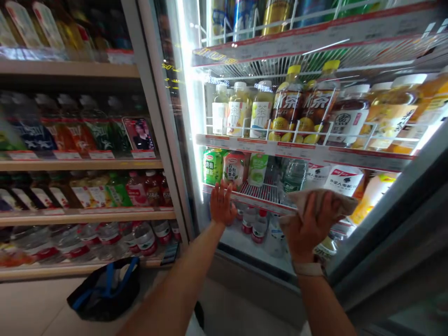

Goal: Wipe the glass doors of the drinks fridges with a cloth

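Note:
My right hand (310,228), with a band on its wrist, holds a folded beige-brown cloth (341,203) in front of the lower drink shelf. The cloth spreads beneath the fingers and out past them to the right. My left hand (222,205) is raised palm forward, its fingers stretched out and nothing in it, before the shelf edge below a green carton (213,166) and a red tea carton (234,169). Reflections over the cooler front suggest a glass pane; whether the palm touches it I cannot tell. Behind the cloth stands a clear bottle (294,175).
Tea bottles (285,105) line the cooler's middle shelf, with cans (276,16) above. A bright light strip (189,70) edges the cooler at left. Left of it, wooden shelves (87,215) hold bottles and a propped phone (139,134). A black bag (105,291) lies on the floor.

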A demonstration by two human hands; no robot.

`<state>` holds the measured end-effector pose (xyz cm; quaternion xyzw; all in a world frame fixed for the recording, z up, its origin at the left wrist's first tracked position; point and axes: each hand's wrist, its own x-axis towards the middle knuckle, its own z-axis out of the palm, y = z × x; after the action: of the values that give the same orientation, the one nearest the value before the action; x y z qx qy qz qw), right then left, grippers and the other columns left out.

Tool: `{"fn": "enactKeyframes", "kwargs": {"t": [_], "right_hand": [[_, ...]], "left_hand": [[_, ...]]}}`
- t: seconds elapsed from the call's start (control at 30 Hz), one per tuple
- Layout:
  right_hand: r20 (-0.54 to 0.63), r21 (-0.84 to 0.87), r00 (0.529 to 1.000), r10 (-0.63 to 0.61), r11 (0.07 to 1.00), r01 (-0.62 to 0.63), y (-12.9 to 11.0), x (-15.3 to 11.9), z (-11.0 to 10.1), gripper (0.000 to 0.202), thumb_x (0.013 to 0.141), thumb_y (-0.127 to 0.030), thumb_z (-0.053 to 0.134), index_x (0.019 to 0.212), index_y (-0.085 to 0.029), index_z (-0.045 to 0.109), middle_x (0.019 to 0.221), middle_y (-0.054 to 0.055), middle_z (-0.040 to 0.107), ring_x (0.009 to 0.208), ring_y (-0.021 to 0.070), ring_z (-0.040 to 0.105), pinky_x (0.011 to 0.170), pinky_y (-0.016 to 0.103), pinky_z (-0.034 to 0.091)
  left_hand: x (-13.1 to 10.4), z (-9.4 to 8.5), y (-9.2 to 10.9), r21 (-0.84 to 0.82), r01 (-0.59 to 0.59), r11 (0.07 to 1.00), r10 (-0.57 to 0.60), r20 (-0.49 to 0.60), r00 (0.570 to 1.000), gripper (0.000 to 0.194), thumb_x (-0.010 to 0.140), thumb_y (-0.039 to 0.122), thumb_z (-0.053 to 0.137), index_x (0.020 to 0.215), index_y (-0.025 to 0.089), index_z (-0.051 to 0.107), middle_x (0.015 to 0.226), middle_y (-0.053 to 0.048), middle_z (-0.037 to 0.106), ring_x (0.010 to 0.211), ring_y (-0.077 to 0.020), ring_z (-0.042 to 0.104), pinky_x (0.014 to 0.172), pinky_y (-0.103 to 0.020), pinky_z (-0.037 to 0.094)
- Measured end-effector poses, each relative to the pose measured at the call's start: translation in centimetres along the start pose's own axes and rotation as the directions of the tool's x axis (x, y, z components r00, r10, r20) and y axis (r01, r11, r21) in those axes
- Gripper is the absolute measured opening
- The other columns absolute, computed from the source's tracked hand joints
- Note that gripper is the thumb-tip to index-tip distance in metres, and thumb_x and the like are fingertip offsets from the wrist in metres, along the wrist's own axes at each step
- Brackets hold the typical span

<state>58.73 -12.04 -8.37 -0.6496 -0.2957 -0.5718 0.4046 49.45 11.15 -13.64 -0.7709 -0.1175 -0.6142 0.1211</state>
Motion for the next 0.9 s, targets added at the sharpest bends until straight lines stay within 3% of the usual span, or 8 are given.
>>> {"fn": "enactKeyframes", "kwargs": {"t": [0.13, 0.3, 0.37, 0.43, 0.53, 0.63, 0.73, 0.9], "right_hand": [[0.24, 0.053, 0.961, -0.136, 0.99, 0.127, -2.9, -3.6, 1.7, 0.058, 0.09, -0.012, 0.042, 0.147, -0.021, 0.043, 0.148, 0.013, 0.048, 0.143, 0.0312, 0.035, 0.118, 0.058, 0.02], [0.479, 0.276, 0.74, -0.472, 0.881, 0.384, -4.8, -6.8, 3.0, 0.062, 0.083, -0.008, 0.055, 0.143, -0.021, 0.048, 0.143, 0.006, 0.055, 0.135, 0.0188, 0.047, 0.118, 0.035, 0.028], [0.468, 0.301, 0.715, -0.519, 0.855, 0.423, -4.5, -6.4, 2.8, 0.06, 0.084, -0.007, 0.054, 0.142, -0.02, 0.049, 0.143, 0.005, 0.055, 0.135, 0.0166, 0.047, 0.118, 0.032, 0.026], [0.444, 0.273, 0.741, -0.503, 0.864, 0.423, -3.8, -5.2, 2.1, 0.054, 0.088, -0.008, 0.051, 0.141, -0.021, 0.05, 0.142, 0.005, 0.057, 0.135, 0.0159, 0.046, 0.12, 0.033, 0.023], [0.349, 0.132, 0.876, -0.333, 0.943, 0.306, -2.2, -2.7, 0.8, 0.051, 0.092, -0.011, 0.044, 0.142, -0.021, 0.05, 0.143, 0.008, 0.055, 0.14, 0.0206, 0.041, 0.122, 0.042, 0.02], [0.134, -0.005, 0.987, -0.093, 0.995, 0.095, -0.5, -0.7, -0.2, 0.056, 0.091, -0.011, 0.039, 0.146, -0.02, 0.044, 0.152, 0.013, 0.043, 0.146, 0.0301, 0.029, 0.119, 0.059, 0.019], [0.039, -0.052, 0.999, 0.01, 0.999, -0.008, -0.1, -0.3, -0.3, 0.061, 0.09, -0.013, 0.039, 0.15, -0.019, 0.036, 0.157, 0.016, 0.033, 0.147, 0.0362, 0.022, 0.115, 0.069, 0.016], [0.256, 0.0, 0.96, -0.116, 0.993, 0.12, -2.8, -3.6, 1.1, 0.058, 0.091, -0.014, 0.043, 0.148, -0.019, 0.04, 0.149, 0.015, 0.046, 0.145, 0.0296, 0.03, 0.12, 0.056, 0.013]], "left_hand": [[-0.2, 0.0, -0.1, -0.001, 0.028, 1.0, -0.028, 0.032, 0.999, 0.06, 0.089, 0.034, 0.038, 0.145, 0.012, 0.041, 0.154, -0.015, 0.037, 0.15, -0.0282, 0.017, 0.119, -0.051, 0.022], [0.0, 0.0, -0.2, -0.052, 0.012, 0.999, -0.013, -0.005, 1.0, 0.059, 0.092, 0.035, 0.037, 0.147, 0.013, 0.038, 0.157, -0.015, 0.032, 0.15, -0.0283, 0.017, 0.12, -0.051, 0.022], [0.3, -0.1, -0.1, -0.055, -0.012, 0.998, 0.01, -0.037, 0.999, 0.06, 0.093, 0.033, 0.036, 0.15, 0.012, 0.033, 0.159, -0.014, 0.028, 0.15, -0.0281, 0.015, 0.12, -0.051, 0.021], [0.5, -0.2, 0.0, -0.056, -0.028, 0.998, 0.024, -0.062, 0.998, 0.061, 0.093, 0.032, 0.034, 0.151, 0.012, 0.03, 0.16, -0.014, 0.024, 0.15, -0.0278, 0.014, 0.12, -0.05, 0.021], [0.7, -0.1, 0.0, -0.05, -0.033, 0.998, 0.03, -0.07, 0.997, 0.062, 0.092, 0.032, 0.034, 0.151, 0.012, 0.03, 0.16, -0.013, 0.024, 0.15, -0.0276, 0.014, 0.12, -0.049, 0.021], [0.5, 0.0, -0.1, -0.046, -0.025, 0.999, 0.023, -0.057, 0.998, 0.063, 0.091, 0.033, 0.035, 0.15, 0.013, 0.031, 0.159, -0.014, 0.028, 0.15, -0.028, 0.015, 0.12, -0.05, 0.022], [0.1, 0.2, -0.3, -0.065, -0.001, 0.998, 0.0, -0.025, 1.0, 0.063, 0.09, 0.033, 0.036, 0.149, 0.012, 0.035, 0.157, -0.015, 0.032, 0.149, -0.0288, 0.017, 0.12, -0.051, 0.022], [-0.3, 0.4, -0.6, -0.069, 0.031, 0.997, -0.03, 0.018, 0.999, 0.061, 0.09, 0.036, 0.036, 0.146, 0.012, 0.039, 0.155, -0.016, 0.036, 0.149, -0.0288, 0.019, 0.12, -0.051, 0.022]]}}
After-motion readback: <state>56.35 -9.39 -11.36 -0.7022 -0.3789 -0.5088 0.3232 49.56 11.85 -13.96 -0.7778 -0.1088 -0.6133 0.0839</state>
